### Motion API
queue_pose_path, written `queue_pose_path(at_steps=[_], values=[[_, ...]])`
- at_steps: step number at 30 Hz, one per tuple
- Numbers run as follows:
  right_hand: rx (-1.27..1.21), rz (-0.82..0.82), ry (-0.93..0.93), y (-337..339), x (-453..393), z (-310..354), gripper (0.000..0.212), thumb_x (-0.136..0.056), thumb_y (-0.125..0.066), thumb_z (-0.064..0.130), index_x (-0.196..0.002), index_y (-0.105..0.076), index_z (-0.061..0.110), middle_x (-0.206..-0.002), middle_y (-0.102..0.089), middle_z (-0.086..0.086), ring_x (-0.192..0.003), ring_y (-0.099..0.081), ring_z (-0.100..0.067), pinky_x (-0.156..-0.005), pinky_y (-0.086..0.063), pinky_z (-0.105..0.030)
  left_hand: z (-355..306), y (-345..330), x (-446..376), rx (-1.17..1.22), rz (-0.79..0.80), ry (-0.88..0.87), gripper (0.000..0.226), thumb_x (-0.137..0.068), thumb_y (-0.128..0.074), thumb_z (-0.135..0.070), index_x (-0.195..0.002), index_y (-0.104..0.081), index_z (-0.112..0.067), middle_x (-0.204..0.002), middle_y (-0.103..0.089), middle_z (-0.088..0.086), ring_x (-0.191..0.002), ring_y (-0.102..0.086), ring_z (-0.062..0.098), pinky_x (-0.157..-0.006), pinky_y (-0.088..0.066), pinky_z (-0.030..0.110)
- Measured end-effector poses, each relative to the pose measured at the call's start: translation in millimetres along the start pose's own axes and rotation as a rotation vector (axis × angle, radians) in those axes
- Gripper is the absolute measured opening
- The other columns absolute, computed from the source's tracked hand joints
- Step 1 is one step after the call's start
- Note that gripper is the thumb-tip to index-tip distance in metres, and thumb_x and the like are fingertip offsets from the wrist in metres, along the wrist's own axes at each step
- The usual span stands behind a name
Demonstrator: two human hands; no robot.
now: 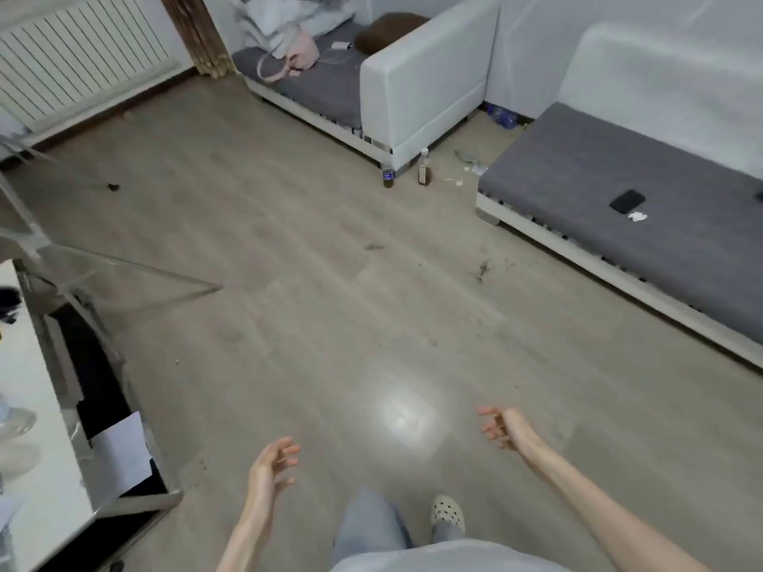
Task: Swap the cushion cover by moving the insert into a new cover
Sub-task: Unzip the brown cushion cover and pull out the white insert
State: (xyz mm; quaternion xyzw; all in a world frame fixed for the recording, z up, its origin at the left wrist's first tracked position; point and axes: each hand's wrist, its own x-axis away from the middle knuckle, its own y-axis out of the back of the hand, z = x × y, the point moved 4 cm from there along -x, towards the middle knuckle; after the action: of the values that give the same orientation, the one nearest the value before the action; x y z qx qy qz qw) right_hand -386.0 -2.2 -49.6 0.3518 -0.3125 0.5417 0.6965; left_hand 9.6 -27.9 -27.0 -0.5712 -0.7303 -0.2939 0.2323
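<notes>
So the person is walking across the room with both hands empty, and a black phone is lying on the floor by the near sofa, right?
Nearly. Both the left hand and the right hand are empty, fingers loosely spread. But the black phone is not on the floor: the head view shows it lying on the grey seat of the near sofa, beside a small white scrap.

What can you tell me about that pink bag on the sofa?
The pink bag is a small, pale pink handbag that looks like smooth leather. It sits slumped on the grey seat of the far sofa, near its left end. A long, thin strap loops down from it onto the seat. White bedding or pillows are piled right behind it and lean against it. A white charger cable lies on the seat just to its right. Nobody is touching it.
</notes>
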Motion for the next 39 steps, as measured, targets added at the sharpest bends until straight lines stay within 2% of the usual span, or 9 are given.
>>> queue_pose_path(at_steps=[6,12,16,22,27,32,39], values=[[0.216,-0.054,-0.165,15.7,-24.1,-27.3,0.024,-0.098,-0.032,0.010,-0.100,-0.056,0.006,-0.070,-0.055,-0.009,-0.056,-0.043,-0.016,-0.051,-0.026,-0.022,-7.2,-1.7,-40.1,-0.034,-0.008,0.064,0.032,-0.103,-0.030,-0.018,-0.116,-0.057,-0.006,-0.110,-0.060,0.016,-0.079,-0.054,0.017,-0.064,-0.038,0.028],[0.296,-0.052,-0.246,-8.4,-72.7,14.2,0.021,-0.097,-0.035,0.010,-0.098,-0.055,0.005,-0.064,-0.053,-0.009,-0.051,-0.041,-0.017,-0.049,-0.023,-0.021,-42.1,-1.7,-118.7,-0.091,0.018,0.098,0.032,-0.103,-0.027,-0.017,-0.115,-0.055,-0.007,-0.107,-0.060,0.015,-0.077,-0.053,0.017,-0.065,-0.036,0.027],[0.286,-0.033,-0.240,-49.8,-112.3,85.6,0.021,-0.097,-0.036,0.011,-0.099,-0.057,0.008,-0.066,-0.055,-0.008,-0.052,-0.043,-0.017,-0.050,-0.025,-0.021,-71.3,11.0,-174.7,-0.111,0.033,0.141,0.031,-0.104,-0.027,-0.017,-0.114,-0.055,-0.007,-0.107,-0.060,0.013,-0.075,-0.052,0.016,-0.064,-0.035,0.027],[0.254,0.009,-0.041,-124.2,-174.4,237.7,0.026,-0.098,-0.033,0.012,-0.099,-0.058,0.009,-0.072,-0.058,-0.008,-0.059,-0.045,-0.017,-0.056,-0.031,-0.024,-100.2,34.2,-251.1,-0.146,0.067,0.272,0.029,-0.104,-0.027,-0.019,-0.106,-0.055,-0.010,-0.095,-0.061,0.010,-0.071,-0.050,0.016,-0.062,-0.034,0.025],[0.191,-0.011,0.036,-155.6,-217.7,327.5,0.029,-0.097,-0.031,0.013,-0.099,-0.060,0.011,-0.070,-0.061,-0.006,-0.057,-0.047,-0.015,-0.057,-0.031,-0.025,-125.9,45.3,-305.2,-0.135,0.071,0.389,0.032,-0.102,-0.030,-0.022,-0.106,-0.060,-0.010,-0.101,-0.063,0.011,-0.074,-0.053,0.021,-0.066,-0.036,0.027],[0.177,-0.029,-0.054,-176.0,-267.2,366.1,0.026,-0.095,-0.034,0.011,-0.096,-0.059,0.011,-0.069,-0.059,-0.007,-0.056,-0.047,-0.016,-0.055,-0.031,-0.025,-195.9,39.0,-384.2,-0.151,0.073,0.380,0.033,-0.101,-0.030,-0.021,-0.108,-0.060,-0.010,-0.100,-0.063,0.012,-0.075,-0.054,0.020,-0.066,-0.037,0.028],[0.155,-0.059,-0.215,-191.8,-342.4,423.0,0.024,-0.096,-0.038,0.011,-0.093,-0.061,0.008,-0.066,-0.058,-0.009,-0.052,-0.046,-0.018,-0.049,-0.028,-0.023,-374.6,6.9,-494.0,-0.139,0.055,0.203,0.031,-0.101,-0.029,-0.017,-0.115,-0.055,-0.008,-0.100,-0.061,0.012,-0.077,-0.053,0.019,-0.067,-0.037,0.027]])
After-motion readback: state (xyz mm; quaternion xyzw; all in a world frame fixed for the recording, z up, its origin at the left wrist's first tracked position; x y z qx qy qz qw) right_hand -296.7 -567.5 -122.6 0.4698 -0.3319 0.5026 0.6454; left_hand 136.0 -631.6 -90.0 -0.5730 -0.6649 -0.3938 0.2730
